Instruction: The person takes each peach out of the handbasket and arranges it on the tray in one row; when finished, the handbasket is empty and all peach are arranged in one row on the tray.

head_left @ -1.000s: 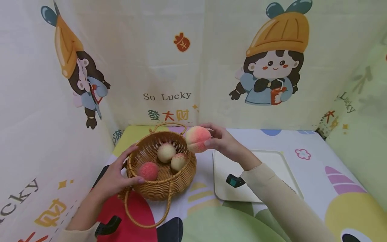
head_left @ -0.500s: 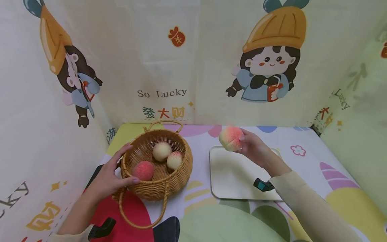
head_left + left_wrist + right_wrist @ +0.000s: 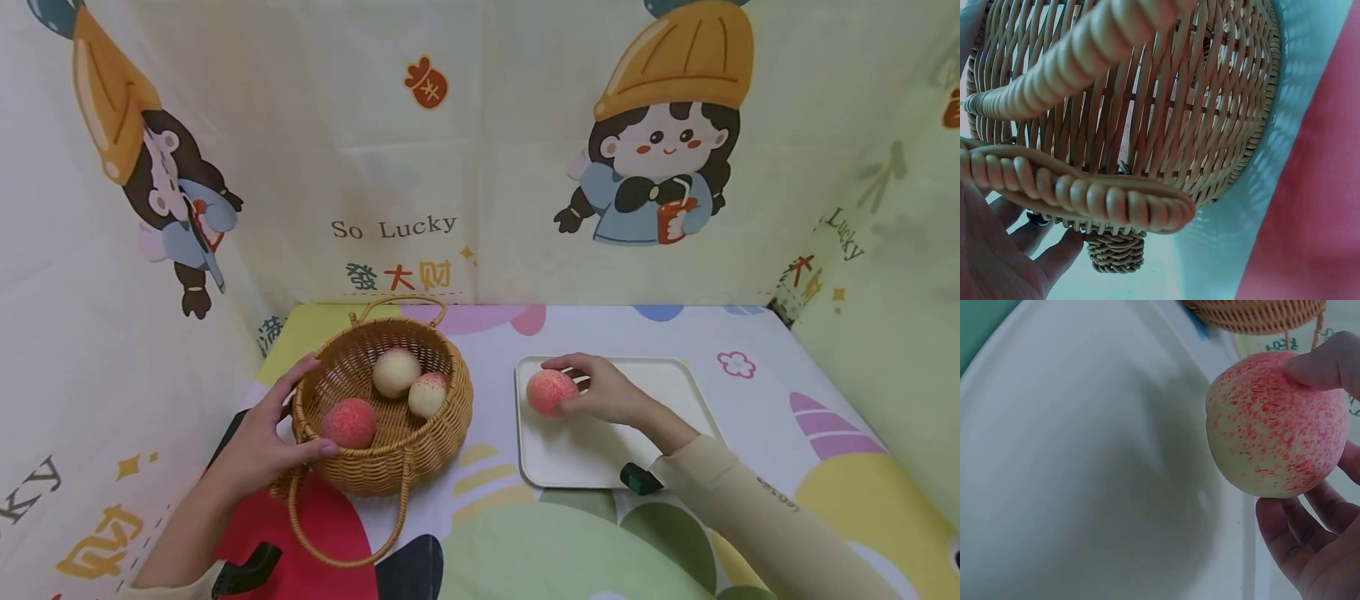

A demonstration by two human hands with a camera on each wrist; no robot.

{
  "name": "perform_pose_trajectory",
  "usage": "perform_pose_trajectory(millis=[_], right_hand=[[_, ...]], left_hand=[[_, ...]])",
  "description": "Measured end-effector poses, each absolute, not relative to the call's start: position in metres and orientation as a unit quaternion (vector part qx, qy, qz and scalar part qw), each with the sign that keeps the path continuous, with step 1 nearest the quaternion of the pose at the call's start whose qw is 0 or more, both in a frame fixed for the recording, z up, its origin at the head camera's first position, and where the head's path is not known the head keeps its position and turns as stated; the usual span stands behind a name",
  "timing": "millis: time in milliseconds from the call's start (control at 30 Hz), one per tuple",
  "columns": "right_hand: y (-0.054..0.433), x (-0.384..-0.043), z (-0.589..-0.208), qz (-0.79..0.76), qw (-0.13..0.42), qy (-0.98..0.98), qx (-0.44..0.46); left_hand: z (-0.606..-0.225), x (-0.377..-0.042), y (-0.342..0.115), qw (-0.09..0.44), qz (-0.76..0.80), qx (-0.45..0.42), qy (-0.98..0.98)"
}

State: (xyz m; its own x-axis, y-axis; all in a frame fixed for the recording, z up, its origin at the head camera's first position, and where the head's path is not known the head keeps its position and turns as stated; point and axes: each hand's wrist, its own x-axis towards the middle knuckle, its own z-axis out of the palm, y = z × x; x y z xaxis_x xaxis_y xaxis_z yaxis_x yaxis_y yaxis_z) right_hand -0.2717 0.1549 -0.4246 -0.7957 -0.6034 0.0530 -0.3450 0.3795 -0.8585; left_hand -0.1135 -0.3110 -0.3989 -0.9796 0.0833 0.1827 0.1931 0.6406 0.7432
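Observation:
My left hand (image 3: 258, 442) holds the rim of a brown wicker basket (image 3: 442, 437) at its left side, thumb over the near edge. Inside the basket lie a red peach (image 3: 349, 423) and two pale peaches, one behind (image 3: 396, 372) and a smaller one to the right (image 3: 428, 396). A pink-and-cream peach (image 3: 1272, 428) is pinched between the thumb and fingers of my right hand (image 3: 607, 393). That peach is above the left part of a white rectangular tray (image 3: 615, 454); whether it touches the tray cannot be told. The left wrist view shows the woven basket wall (image 3: 1166, 106) and fingers behind its handle.
One basket handle (image 3: 330, 560) hangs down toward the front, the other (image 3: 397, 300) stands at the back. A patterned cloth (image 3: 540, 550) covers the table. Printed fabric walls (image 3: 517, 167) enclose the back and both sides.
My right hand has carried the peach from the basket's right rim rightward, then down over the tray. The left hand keeps its hold on the basket. The head view has shifted slightly.

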Motion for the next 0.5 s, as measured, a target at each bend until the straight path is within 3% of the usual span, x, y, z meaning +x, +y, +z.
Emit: perform_pose_trajectory(millis=[500], right_hand=[[0.156,-0.267,-0.438,-0.481,0.153,0.817,-0.278]], left_hand=[[-0.398,-0.113,-0.311,0.065,-0.414,-0.077,-0.905]])
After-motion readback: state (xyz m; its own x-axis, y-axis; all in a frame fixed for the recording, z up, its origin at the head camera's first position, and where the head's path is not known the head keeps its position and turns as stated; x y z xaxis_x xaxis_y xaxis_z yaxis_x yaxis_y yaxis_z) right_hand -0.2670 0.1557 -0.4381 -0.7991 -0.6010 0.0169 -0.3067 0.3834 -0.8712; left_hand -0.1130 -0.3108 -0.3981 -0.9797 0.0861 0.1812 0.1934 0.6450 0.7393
